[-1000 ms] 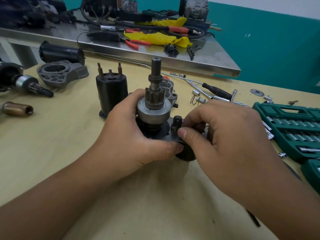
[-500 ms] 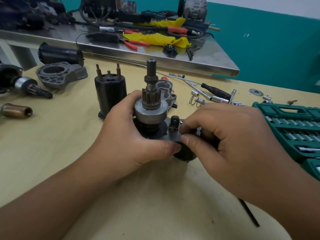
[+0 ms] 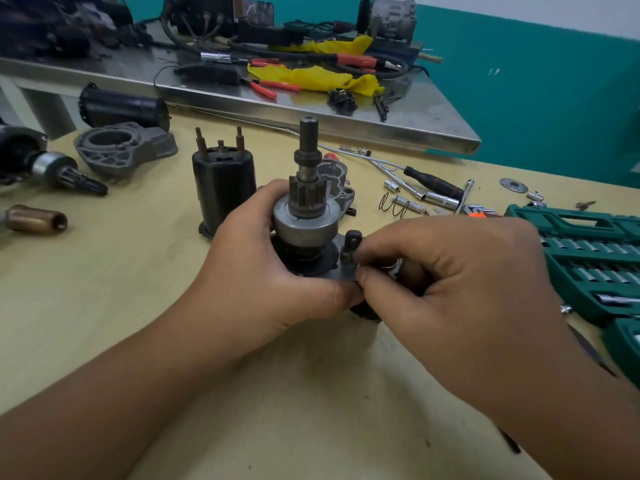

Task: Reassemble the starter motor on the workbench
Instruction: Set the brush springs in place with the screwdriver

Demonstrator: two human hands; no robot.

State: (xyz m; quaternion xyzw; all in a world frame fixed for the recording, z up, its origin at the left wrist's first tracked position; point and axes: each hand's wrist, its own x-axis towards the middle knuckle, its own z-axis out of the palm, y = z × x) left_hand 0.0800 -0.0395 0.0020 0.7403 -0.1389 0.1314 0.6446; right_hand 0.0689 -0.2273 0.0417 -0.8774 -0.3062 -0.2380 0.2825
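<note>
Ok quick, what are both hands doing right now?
Left hand: grips the grey metal starter drive assembly with the toothed pinion shaft.
Right hand: pinches the small black lever piece beside it.

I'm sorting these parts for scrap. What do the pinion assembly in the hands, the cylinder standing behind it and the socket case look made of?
Pinion assembly: dull grey metal, likely steel, with a bare machined sheen; gear teeth darker. Black cylinder: smooth dark casing, painted metal or plastic, unclear; its two top studs look coppery. Socket case: green moulded plastic, matte, holding shiny chrome-looking sockets.
</note>
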